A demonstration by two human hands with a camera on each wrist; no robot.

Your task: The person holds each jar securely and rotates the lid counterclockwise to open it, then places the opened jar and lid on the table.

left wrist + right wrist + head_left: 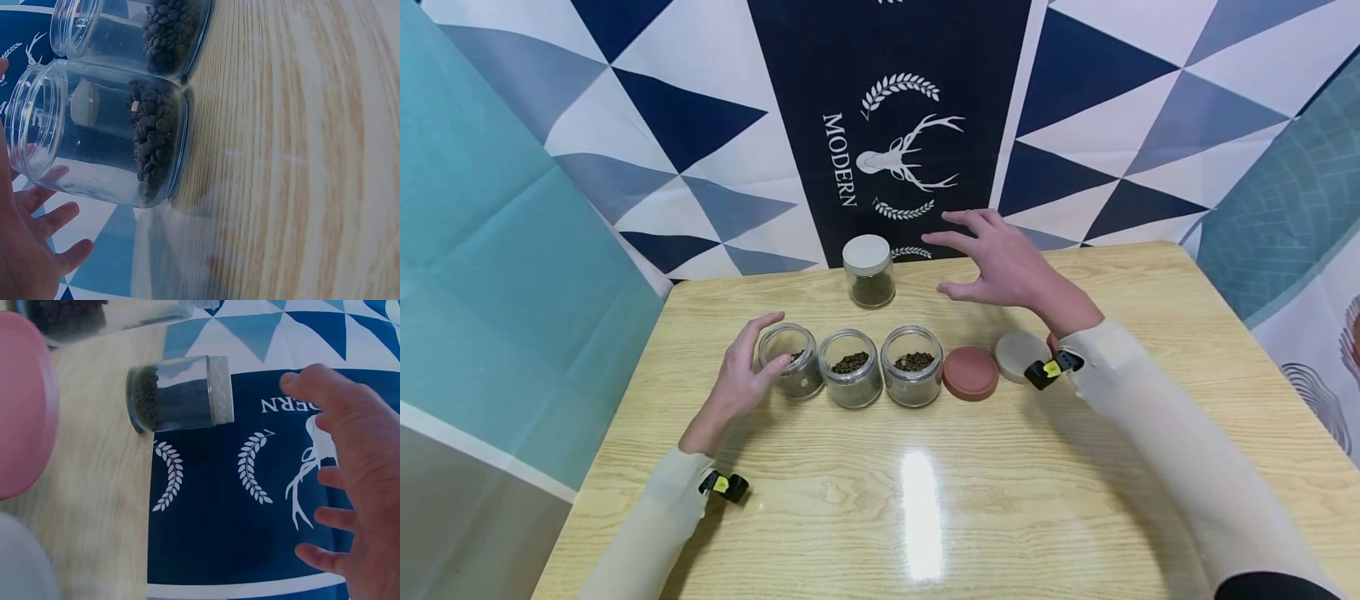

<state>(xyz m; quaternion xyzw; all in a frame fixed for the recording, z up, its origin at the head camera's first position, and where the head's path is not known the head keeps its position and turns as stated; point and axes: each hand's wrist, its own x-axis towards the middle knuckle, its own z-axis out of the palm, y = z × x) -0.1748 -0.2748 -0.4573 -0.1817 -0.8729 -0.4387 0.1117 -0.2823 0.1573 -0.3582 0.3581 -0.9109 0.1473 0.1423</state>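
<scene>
Three lidless glass jars stand in a row, with small dark brown pieces in the bottom of each: a left jar [805,382], a middle jar [854,390] and a right jar [914,390]. My left hand [739,379] is at the left jar, fingers and thumb loosely spread around its mouth. In the left wrist view, the fingers of the left hand [28,250] show beside and behind that jar [103,137]. My right hand [1006,262] hovers in the air, spread and holding nothing. Left of it, a jar with a white lid [868,279] stands near the table's back edge.
Right of the row lie a red lid [970,373] and a whitish lid [1019,355]. Another reddish lid [1052,342] is mostly hidden by the right wrist. A patterned cloth [700,125] hangs behind the wooden table [820,500].
</scene>
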